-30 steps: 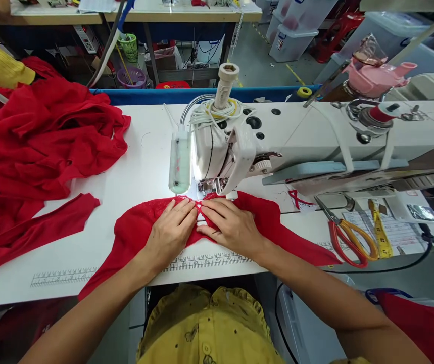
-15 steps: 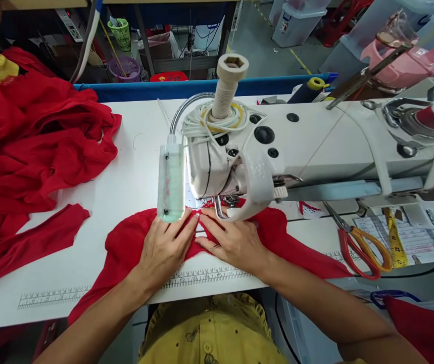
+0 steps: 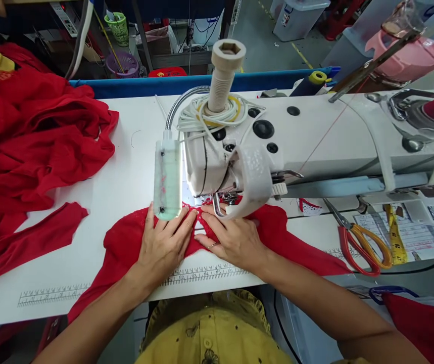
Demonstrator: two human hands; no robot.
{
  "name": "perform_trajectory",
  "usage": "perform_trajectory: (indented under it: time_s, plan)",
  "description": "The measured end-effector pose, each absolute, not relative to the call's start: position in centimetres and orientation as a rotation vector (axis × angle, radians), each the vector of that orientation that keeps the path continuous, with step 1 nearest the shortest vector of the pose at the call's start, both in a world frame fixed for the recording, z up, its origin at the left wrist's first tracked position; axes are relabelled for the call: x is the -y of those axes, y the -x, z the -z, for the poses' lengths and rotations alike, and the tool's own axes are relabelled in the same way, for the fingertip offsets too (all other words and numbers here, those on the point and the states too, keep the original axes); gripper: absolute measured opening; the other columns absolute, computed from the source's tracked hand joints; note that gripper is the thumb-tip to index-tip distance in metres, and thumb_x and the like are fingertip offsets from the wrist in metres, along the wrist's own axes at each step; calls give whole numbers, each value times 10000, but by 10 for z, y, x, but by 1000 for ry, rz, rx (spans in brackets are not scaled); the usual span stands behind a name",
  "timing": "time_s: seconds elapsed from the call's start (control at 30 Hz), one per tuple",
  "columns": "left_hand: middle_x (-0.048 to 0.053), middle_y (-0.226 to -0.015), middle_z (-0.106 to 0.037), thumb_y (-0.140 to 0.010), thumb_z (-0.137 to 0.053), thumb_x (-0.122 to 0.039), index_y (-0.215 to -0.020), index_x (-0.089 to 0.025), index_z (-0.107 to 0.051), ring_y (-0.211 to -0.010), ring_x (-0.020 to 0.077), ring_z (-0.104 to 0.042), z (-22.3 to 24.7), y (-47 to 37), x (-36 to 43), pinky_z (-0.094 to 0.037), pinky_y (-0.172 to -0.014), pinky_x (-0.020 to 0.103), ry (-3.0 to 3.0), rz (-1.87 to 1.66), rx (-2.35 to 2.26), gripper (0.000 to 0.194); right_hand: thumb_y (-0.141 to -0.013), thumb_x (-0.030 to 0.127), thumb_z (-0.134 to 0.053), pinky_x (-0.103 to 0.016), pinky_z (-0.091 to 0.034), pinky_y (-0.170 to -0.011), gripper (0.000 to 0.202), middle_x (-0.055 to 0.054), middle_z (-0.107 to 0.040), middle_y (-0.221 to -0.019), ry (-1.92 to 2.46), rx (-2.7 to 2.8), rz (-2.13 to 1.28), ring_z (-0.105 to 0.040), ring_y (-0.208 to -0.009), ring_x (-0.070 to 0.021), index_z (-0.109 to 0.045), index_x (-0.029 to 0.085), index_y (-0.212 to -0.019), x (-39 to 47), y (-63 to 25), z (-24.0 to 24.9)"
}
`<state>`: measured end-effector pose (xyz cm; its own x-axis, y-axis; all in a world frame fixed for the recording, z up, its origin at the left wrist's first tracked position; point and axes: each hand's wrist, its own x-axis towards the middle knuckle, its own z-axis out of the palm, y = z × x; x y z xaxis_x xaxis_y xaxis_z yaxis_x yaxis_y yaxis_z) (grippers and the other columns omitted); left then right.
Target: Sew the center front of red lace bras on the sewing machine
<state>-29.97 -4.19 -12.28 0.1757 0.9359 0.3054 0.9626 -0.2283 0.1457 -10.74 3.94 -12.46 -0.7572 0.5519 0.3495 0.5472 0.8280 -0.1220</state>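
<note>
The red cloth (image 3: pixel 124 245) lies on the white table (image 3: pixel 126 275), its upper edge just before the presser foot of the sewing machine (image 3: pixel 264 172), so the work seems to be in the middle and not finished. The left hand (image 3: pixel 165 240) and the right hand (image 3: pixel 235 240) lie flat upon it, fingers extended and a little spread, pressing rather than gripping. How much is stitched, one cannot tell. A red fabric pile (image 3: pixel 46 134) rests apart at left.

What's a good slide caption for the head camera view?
Bare fingers rest on red fabric at a white sewing machine, scissors lying to the right.
</note>
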Motion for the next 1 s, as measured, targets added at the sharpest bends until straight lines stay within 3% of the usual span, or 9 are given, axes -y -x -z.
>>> perform_trajectory:
  time_s: [0.33, 0.47, 0.6, 0.7, 0.83, 1.0]
  plan:
    - [111, -1306, -662, -1018, -497, -282, -1375, -161, -545, -1207, 272, -589, 121, 299, 44, -180, -1219, 621, 2345, 552, 1977, 380, -962, 535, -554, -301, -449, -482, 443, -102, -705, -1225, 798, 2628, -112, -623, -1011, -243, -689, 146, -1125, -41, 109, 121]
    - [130, -1328, -644, -1021, -495, -340, -1381, -155, -529, -1242, 280, -577, 119, 299, 46, -121, -1225, 653, 2368, 548, 1982, 406, -948, 525, -589, -263, -481, -486, 471, -133, -667, -1277, 732, 2683, -205, -601, -1097, -252, -653, 139, -1210, -45, 107, 113]
    - [165, -1410, -579, -1006, -524, -341, -1422, -137, -481, -1348, 331, -493, 106, 301, 52, -232, -1182, 677, 2415, 454, 1984, 465, -968, 450, -586, -275, -532, -535, 389, -119, -645, -1326, 741, 2732, -162, -598, -1154, -256, -645, 165, -1226, -44, 96, 93]
    - [190, -1408, -564, -994, -542, -309, -1391, -127, -504, -1351, 360, -482, 89, 304, 66, -298, -1151, 676, 2342, 435, 2011, 438, -1005, 335, -534, -311, -581, -656, 277, -90, -667, -1307, 821, 2671, -78, -634, -1126, -240, -654, 180, -1201, -34, 76, 76]
    - [173, -1301, -617, -974, -559, -189, -1345, -137, -529, -1268, 317, -551, 81, 306, 104, -389, -1131, 601, 2192, 661, 1968, 375, -999, 262, -548, -332, -596, -812, 230, -86, -716, -1200, 808, 2598, -127, -682, -1052, -219, -659, 184, -1185, -8, 38, 69]
    - [118, -1157, -668, -895, -658, -100, -1326, -202, -559, -1121, 262, -631, 102, 305, 152, -468, -1088, 519, 2119, 821, 1844, 454, -967, 206, -597, -313, -599, -817, 227, -67, -745, -1126, 830, 2534, -122, -715, -989, -203, -674, 227, -1179, 19, 1, 81]
